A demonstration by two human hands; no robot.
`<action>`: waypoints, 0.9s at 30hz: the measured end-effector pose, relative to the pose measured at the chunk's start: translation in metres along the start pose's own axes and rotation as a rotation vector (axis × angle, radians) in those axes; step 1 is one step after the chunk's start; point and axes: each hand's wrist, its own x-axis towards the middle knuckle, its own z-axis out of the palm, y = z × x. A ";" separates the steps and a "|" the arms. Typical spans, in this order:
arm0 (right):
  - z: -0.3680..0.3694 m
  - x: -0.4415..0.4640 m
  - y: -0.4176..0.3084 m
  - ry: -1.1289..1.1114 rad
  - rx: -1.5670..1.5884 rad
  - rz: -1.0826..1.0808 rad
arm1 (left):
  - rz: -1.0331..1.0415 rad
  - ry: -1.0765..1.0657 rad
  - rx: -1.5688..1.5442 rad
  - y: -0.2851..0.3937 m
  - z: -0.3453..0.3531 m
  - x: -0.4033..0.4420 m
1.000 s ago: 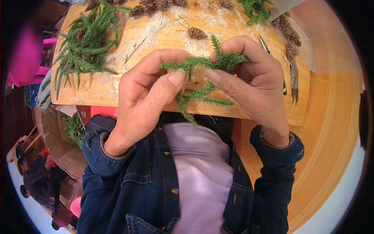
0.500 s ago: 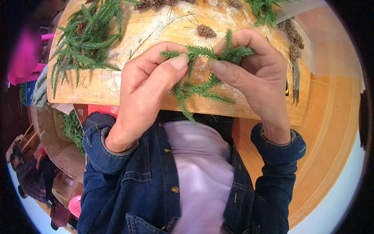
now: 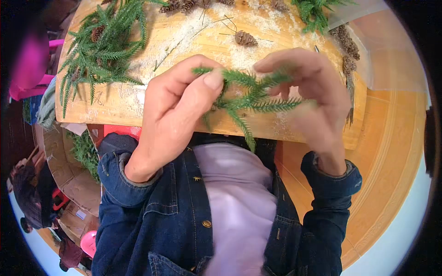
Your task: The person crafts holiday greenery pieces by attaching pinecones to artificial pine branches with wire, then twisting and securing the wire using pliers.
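We read the clock from the green sprig, which is over the near edge of the wooden table. Far out at nine o'clock we see a bright pink chair, and at eight an open cardboard box with more greenery inside. A pile of green branches lies on the table at half past nine, pine cones showing among its stems. At half past eight our left hand clamps the sprig's left end between thumb and fingers. From that pinch the sprig fans towards three o'clock, one tip hanging down to six. White flakes scatter the tabletop at eleven, and a lone pine cone lies at twelve. At three o'clock our right hand is blurred, its thumb and fingers spread apart around the sprig's right-hand tips; we cannot tell whether it touches them. Beyond it, a clump of green foliage lies at one o'clock, and a row of pine cones at two.
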 end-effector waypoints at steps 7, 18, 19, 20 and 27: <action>-0.023 0.029 0.026 0.035 -0.563 0.108 | 0.282 0.011 0.338 -0.003 -0.009 -0.007; -0.008 0.049 0.054 -0.187 -1.119 -0.117 | 0.134 0.252 0.184 0.004 -0.007 -0.012; -0.013 0.048 0.047 -0.144 -1.055 -0.119 | 0.135 0.257 0.187 0.004 -0.008 -0.010; -0.018 0.046 0.038 -0.103 -0.987 -0.119 | 0.132 0.258 0.182 0.003 -0.009 -0.009; -0.021 -0.007 -0.025 0.309 -0.333 0.291 | 0.051 0.308 0.087 0.004 -0.012 -0.001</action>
